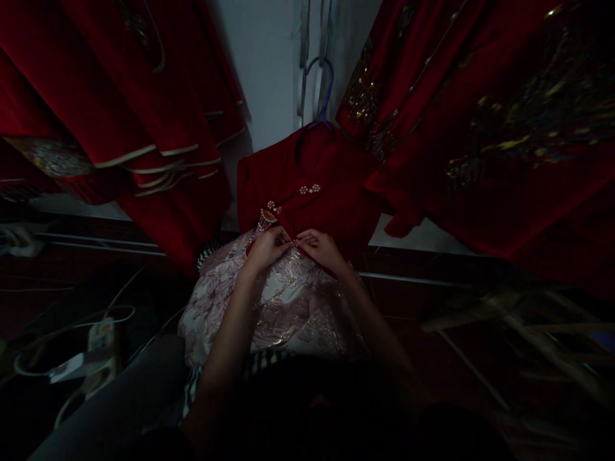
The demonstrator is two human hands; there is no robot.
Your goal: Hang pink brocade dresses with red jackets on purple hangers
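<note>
A red garment (pixel 336 214) hangs from a purple hanger (pixel 328 96) in front of me. A beaded clasp (pixel 310 189) sits on its chest, and a beaded ornament with a fringe (pixel 267 218) is on its left side. At the front lower part, my left hand (pixel 271 246) pinches the garment, fingertips together. Facing it, my right hand (pixel 323 248) pinches too, close to my left fingertips. A small beaded fastening (pixel 295 242) shows between them. Pale floral brocade cloth (pixel 288 307) with a metallic sheen lies beneath both hands.
Red garments with light trim (pixel 158 147) hang on the left, and red cloth with gold embroidery (pixel 519 147) on the right. A metal chain (pixel 302 83) holds the hanger. A power strip (pixel 102 336) with cables is low left; a blurred wooden frame (pixel 519 320) is low right.
</note>
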